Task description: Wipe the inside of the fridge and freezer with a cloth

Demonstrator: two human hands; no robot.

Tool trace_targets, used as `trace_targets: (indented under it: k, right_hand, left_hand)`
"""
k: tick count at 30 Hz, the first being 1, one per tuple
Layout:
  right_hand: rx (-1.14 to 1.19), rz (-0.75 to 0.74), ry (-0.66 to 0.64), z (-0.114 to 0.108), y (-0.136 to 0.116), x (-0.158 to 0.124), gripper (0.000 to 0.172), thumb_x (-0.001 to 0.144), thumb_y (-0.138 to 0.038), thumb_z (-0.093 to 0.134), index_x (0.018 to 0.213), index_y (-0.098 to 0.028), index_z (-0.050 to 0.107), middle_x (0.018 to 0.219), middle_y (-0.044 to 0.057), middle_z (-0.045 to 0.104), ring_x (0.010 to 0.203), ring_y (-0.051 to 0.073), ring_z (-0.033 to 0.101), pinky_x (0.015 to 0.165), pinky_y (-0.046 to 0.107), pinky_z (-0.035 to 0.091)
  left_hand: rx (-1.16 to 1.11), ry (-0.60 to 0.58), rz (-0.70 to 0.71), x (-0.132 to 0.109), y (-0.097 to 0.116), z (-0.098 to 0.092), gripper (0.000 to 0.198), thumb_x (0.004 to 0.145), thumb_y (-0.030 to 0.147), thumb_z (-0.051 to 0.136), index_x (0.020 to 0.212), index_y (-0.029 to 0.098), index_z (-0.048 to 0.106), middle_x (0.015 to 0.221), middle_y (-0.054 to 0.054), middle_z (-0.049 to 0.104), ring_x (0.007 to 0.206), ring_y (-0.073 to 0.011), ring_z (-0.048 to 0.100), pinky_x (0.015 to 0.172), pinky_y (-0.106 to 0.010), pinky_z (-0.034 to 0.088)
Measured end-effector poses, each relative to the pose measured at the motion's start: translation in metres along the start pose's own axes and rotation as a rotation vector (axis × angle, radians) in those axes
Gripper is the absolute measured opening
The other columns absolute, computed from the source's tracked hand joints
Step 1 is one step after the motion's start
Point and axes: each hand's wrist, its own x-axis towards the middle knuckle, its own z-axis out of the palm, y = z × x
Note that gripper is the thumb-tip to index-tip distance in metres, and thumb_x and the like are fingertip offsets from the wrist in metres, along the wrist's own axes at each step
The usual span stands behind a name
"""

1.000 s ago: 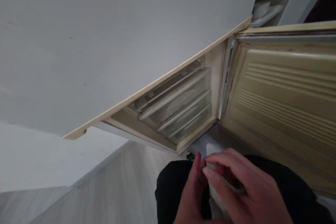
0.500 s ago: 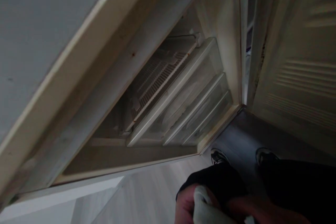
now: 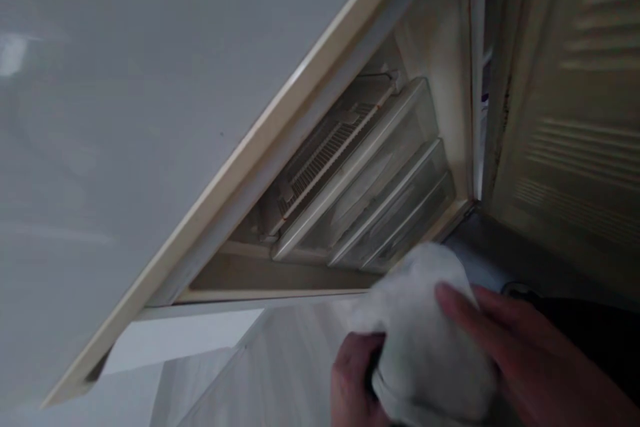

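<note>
A white cloth (image 3: 425, 340), slightly blurred, hangs bunched between both hands at the lower right. My left hand (image 3: 353, 377) is closed on the cloth's left side, its fingers curled and partly hidden behind it. From the right, my right hand (image 3: 515, 340) grips the cloth with one digit lying on its front; the remaining fingers are partly hidden behind. Just beyond the hands is the open interior of a fridge or freezer, with clear-fronted drawers (image 3: 375, 193) below a white wire shelf (image 3: 333, 153). Neither hand touches the drawers.
A ribbed door panel (image 3: 585, 160) stands open on the right. The large white panel (image 3: 125, 133) of an upper door fills the left. Pale wood-look floor (image 3: 280, 360) lies below, and a dark trouser leg (image 3: 585, 317) shows at the lower right.
Both hands have risen into view with the cloth, which now looks more spread out. The white upper panel takes up more of the picture, and the drawers appear slightly further right.
</note>
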Motion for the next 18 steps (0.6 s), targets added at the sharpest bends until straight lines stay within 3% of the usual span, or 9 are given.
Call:
trace_targets:
  k: [3, 4, 6, 8, 10, 13, 15, 18]
  right_hand:
    - [0.006, 0.061, -0.042, 0.029, -0.063, 0.055, 0.047, 0.102, -0.039, 0.053, 0.059, -0.022, 0.046, 0.054, 0.000, 0.052, 0.052, 0.016, 0.055, 0.045, 0.027, 0.037]
    - [-0.011, 0.054, -0.020, 0.042, -0.082, 0.073, 0.043, 0.101, -0.030, 0.055, 0.060, -0.022, 0.045, 0.058, 0.000, 0.054, 0.056, 0.016, 0.055, 0.048, 0.028, 0.036]
    - [0.041, -0.028, -0.012, 0.070, -0.111, 0.105, 0.020, 0.105, -0.028, 0.050, 0.090, -0.021, 0.062, 0.080, 0.005, 0.068, 0.077, 0.020, 0.065, 0.059, 0.029, 0.042]
    - [0.033, -0.107, 0.002, 0.094, -0.126, 0.128, 0.022, 0.106, -0.028, 0.046, 0.114, -0.022, 0.065, 0.094, 0.009, 0.073, 0.086, 0.024, 0.069, 0.066, 0.031, 0.046]
    - [-0.070, -0.209, -0.031, 0.108, -0.127, 0.142, 0.026, 0.104, -0.027, 0.046, 0.115, -0.023, 0.069, 0.102, 0.010, 0.074, 0.089, 0.026, 0.070, 0.069, 0.033, 0.048]
    - [-0.195, -0.355, -0.072, 0.104, -0.116, 0.152, 0.024, 0.101, -0.025, 0.052, 0.100, -0.021, 0.075, 0.103, 0.011, 0.074, 0.091, 0.026, 0.069, 0.073, 0.032, 0.049]
    - [-0.128, -0.353, -0.056, 0.096, -0.107, 0.156, 0.024, 0.101, -0.028, 0.055, 0.092, -0.018, 0.075, 0.094, 0.010, 0.072, 0.090, 0.024, 0.068, 0.076, 0.030, 0.049]
    - [0.099, -0.219, -0.038, 0.097, -0.095, 0.161, 0.027, 0.103, -0.032, 0.052, 0.092, -0.017, 0.072, 0.084, 0.007, 0.069, 0.087, 0.022, 0.067, 0.078, 0.030, 0.048]
  left_hand:
    - [0.155, 0.044, 0.159, -0.012, -0.007, -0.002, 0.020, 0.097, 0.030, 0.057, 0.106, 0.023, 0.074, 0.103, -0.010, 0.076, 0.099, -0.0241, 0.071, 0.086, -0.036, 0.059]
    - [0.191, 0.060, 0.203, -0.013, -0.008, -0.005, 0.021, 0.098, 0.024, 0.052, 0.105, 0.023, 0.072, 0.102, -0.009, 0.075, 0.096, -0.0212, 0.071, 0.084, -0.033, 0.060]
    - [0.240, 0.051, 0.274, -0.011, -0.009, -0.011, 0.022, 0.098, 0.017, 0.049, 0.106, 0.023, 0.069, 0.101, -0.006, 0.075, 0.093, -0.0179, 0.072, 0.082, -0.029, 0.060]
    - [0.277, 0.031, 0.316, -0.006, -0.008, -0.017, 0.022, 0.097, 0.014, 0.049, 0.106, 0.023, 0.067, 0.100, -0.005, 0.075, 0.092, -0.0170, 0.072, 0.080, -0.028, 0.061]
    - [0.297, 0.027, 0.347, -0.001, -0.008, -0.019, 0.022, 0.096, 0.012, 0.049, 0.105, 0.022, 0.067, 0.098, -0.005, 0.075, 0.091, -0.0170, 0.072, 0.079, -0.028, 0.062]
    - [0.296, 0.076, 0.353, 0.002, -0.009, -0.013, 0.024, 0.096, 0.012, 0.049, 0.104, 0.023, 0.067, 0.098, -0.004, 0.075, 0.091, -0.0171, 0.072, 0.079, -0.029, 0.062]
    - [0.285, 0.108, 0.343, 0.000, -0.013, -0.005, 0.024, 0.096, 0.012, 0.048, 0.103, 0.024, 0.068, 0.098, -0.005, 0.075, 0.092, -0.0173, 0.071, 0.080, -0.030, 0.062]
    - [0.255, 0.146, 0.310, -0.006, -0.022, 0.007, 0.026, 0.097, 0.014, 0.046, 0.100, 0.024, 0.069, 0.098, -0.006, 0.076, 0.095, -0.0197, 0.071, 0.084, -0.036, 0.062]
